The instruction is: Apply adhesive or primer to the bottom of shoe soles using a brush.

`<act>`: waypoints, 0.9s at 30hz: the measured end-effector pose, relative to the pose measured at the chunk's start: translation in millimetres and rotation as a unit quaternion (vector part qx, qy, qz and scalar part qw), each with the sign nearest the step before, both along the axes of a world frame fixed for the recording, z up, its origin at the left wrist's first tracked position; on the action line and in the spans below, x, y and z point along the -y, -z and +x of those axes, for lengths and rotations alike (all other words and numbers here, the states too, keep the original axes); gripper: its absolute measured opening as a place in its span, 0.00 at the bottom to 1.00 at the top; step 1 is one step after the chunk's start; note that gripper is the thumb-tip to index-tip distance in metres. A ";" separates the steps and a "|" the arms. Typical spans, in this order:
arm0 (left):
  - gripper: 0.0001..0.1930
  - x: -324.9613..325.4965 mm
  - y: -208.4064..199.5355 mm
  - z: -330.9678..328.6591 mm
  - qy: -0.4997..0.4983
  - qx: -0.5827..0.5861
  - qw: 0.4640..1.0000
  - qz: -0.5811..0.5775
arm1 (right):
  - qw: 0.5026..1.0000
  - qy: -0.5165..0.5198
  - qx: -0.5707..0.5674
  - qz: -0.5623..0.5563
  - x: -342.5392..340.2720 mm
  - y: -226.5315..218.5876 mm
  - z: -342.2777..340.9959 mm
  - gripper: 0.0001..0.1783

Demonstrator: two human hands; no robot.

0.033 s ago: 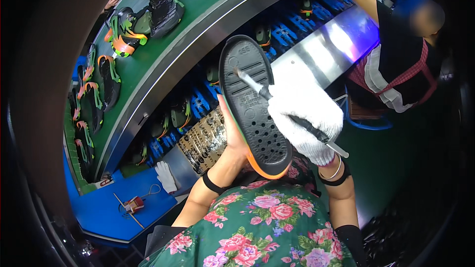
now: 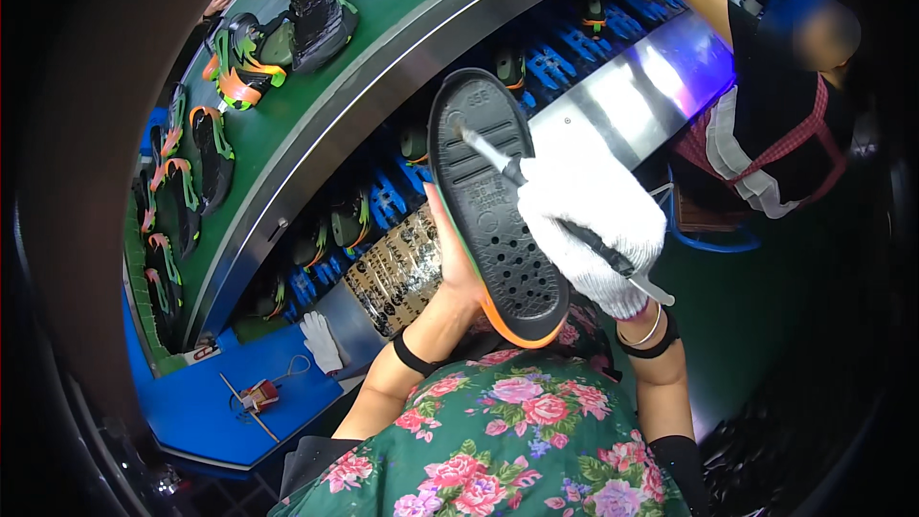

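My left hand (image 2: 454,263), bare, grips a black shoe sole (image 2: 500,220) by its left edge and holds it up, tilted, in front of my chest. The sole has an orange rim at its lower end, grooves across its upper part and small holes lower down. In a white knit glove, my right hand (image 2: 593,230) is closed round a brush (image 2: 492,155) with a pale ferrule and a dark, partly wrapped handle. The brush tip is at the upper grooves of the sole; whether it touches cannot be made out.
A green conveyor (image 2: 402,14) at the left carries several black, orange and green soles. Beneath it, blue racks (image 2: 550,65) hold shoe parts beside a metal ledge (image 2: 613,120). A blue table (image 2: 206,421) bears a white glove (image 2: 322,342). A co-worker (image 2: 775,105) sits at the right.
The sole and the brush have shifted very slightly to the right. Both hands keep their grips.
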State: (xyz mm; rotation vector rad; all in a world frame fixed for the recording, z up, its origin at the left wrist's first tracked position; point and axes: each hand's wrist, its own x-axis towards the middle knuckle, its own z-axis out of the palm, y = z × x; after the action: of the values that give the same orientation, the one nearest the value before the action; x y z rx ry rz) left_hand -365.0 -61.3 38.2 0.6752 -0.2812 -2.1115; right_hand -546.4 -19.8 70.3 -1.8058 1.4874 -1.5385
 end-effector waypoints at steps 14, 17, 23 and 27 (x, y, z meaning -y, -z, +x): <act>0.57 -35.7 59.0 27.1 0.064 -0.026 0.996 -0.061 | 0.991 -0.083 0.026 -0.097 -36.1 40.3 18.2 0.23; 0.50 -27.4 60.0 27.8 0.052 0.167 0.974 -0.145 | 0.990 0.007 -0.013 -0.138 -22.7 16.8 2.5 0.22; 0.55 -14.0 65.9 36.3 0.131 0.034 0.988 -0.074 | 0.985 -0.082 0.074 -0.133 -24.6 20.1 13.0 0.19; 0.50 -12.2 73.6 40.2 0.091 0.066 0.982 -0.149 | 0.990 0.024 0.046 -0.135 -17.9 17.7 0.5 0.18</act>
State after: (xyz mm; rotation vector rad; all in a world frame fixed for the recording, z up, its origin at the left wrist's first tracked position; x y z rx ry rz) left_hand -324.8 -49.1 -35.4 0.6291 -0.7417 -2.1385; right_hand -545.9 -1.8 52.6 -1.8230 1.3417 -1.8977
